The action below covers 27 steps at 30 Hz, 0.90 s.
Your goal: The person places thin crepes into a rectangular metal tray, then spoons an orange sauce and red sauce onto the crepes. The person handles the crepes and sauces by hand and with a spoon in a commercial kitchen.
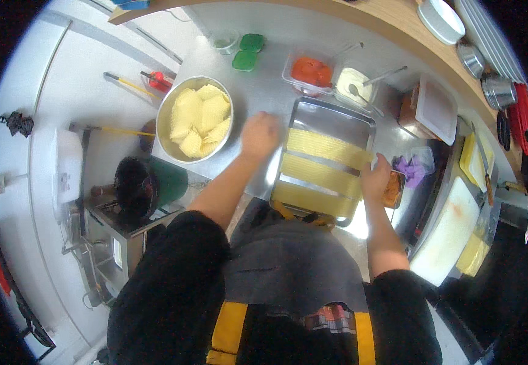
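A rectangular metal tray [332, 109] lies in front of me. Three rows of ridged pale-yellow sheets, like pasta sheets [319, 173], run across it, with bare metal at the far end. My right hand [375, 176] is closed at the tray's right rim, beside the ends of the sheets. Between the tray and a round metal bowl [162, 131] is my left hand [261, 135], back upward; its fingers are blurred and partly hidden. More ridged yellow sheets [200, 118] are heaped loosely in the bowl, some curled and overlapping.
Beyond the tray stand a tub of red sauce [311, 72] and a tub of white cream [354, 84] with spoons. Two green-lidded tubs [245, 61] sit farther back. Rightward are an orange-brown dish [393, 188], a purple cloth [411, 170] and a white cutting board [446, 231]. A wooden shelf [361, 18] overhangs the back.
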### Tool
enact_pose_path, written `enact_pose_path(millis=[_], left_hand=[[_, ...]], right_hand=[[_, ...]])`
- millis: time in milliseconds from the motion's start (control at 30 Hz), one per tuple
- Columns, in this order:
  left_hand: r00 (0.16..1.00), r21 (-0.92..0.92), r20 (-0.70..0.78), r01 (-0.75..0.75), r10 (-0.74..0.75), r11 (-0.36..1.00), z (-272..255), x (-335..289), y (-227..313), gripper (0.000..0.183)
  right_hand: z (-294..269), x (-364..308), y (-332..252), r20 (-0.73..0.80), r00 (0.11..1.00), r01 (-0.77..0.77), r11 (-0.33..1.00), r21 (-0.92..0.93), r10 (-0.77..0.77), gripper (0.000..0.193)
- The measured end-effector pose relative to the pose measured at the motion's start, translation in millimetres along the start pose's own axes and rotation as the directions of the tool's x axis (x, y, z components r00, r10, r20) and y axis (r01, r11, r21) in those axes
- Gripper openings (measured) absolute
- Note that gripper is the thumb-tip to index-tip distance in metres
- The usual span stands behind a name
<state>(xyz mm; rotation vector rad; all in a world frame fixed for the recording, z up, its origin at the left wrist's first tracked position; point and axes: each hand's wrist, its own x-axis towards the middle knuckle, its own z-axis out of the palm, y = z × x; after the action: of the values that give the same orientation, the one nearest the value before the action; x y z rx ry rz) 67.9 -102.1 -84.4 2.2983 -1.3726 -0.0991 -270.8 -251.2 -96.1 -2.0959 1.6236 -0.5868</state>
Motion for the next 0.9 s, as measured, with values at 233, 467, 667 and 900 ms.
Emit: enact_pose_path(millis=[233, 467, 667, 900], left_hand=[[0.776, 0.335, 0.048, 0.58, -0.628, 0.742, -119, -28, -149, 0.049], [0.592, 0.484, 0.405, 0.508, -0.697, 0.713, -120, -30, -181, 0.064], [0.684, 0.318, 0.515, 0.408, -0.517, 0.856, -79, -34, -253, 0.047], [0.716, 0.031, 0.455, 0.581, -0.529, 0.814, -59, -46, -308, 0.035]], right_hand=[[-14, -61, 7, 0.134, 0.985, 0.112, 0.994, 0.004, -0.111, 0.041], [4, -100, -36, 0.26, 0.965, 0.008, 0.998, 0.065, -0.025, 0.04], [29, -104, -103, 0.397, 0.9, 0.135, 0.98, 0.144, -0.182, 0.033], [47, -98, -184, 0.563, 0.799, 0.155, 0.977, 0.148, -0.212, 0.029]])
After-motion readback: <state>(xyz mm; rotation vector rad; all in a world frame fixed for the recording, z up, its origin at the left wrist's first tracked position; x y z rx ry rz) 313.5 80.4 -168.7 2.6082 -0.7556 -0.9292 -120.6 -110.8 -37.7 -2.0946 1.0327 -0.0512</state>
